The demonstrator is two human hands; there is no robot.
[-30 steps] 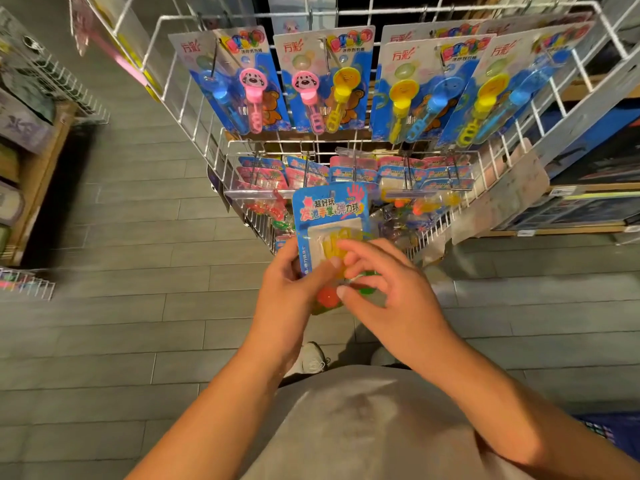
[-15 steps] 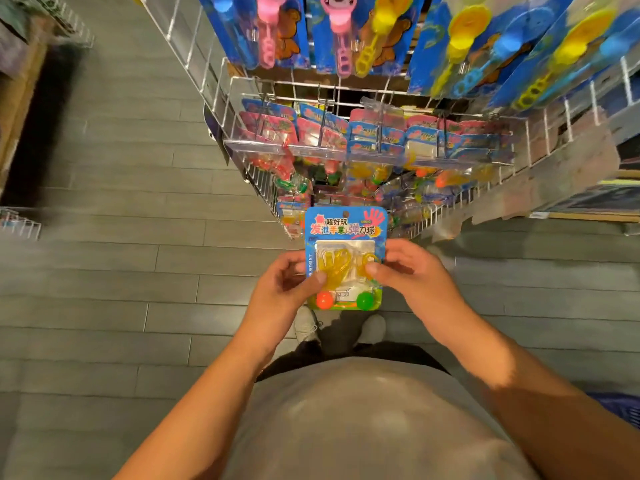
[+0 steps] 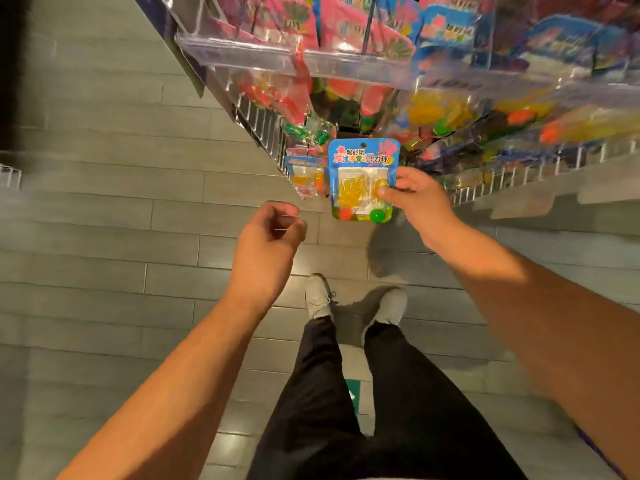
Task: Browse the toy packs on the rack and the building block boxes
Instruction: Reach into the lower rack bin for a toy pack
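Toy pack (image 3: 363,180) pinched in right hand (image 3: 417,202).

A grey plank floor (image 3: 104,209) runs across the whole view, its boards laid crosswise with thin dark joints between them. 2 pale lace-up shoes (image 3: 318,296) stand on it, the left one set a little ahead of the right one (image 3: 389,308), both pointing toward the display. Black trousers (image 3: 346,410) rise from the shoes toward the bottom edge. Between the legs, a small green marking (image 3: 353,393) sits on the floor, possibly a sticker, though it is mostly covered. At the far left edge, a bit of white wire basket (image 3: 8,174) juts in. A dark upright strip (image 3: 12,71) fills the upper left corner.
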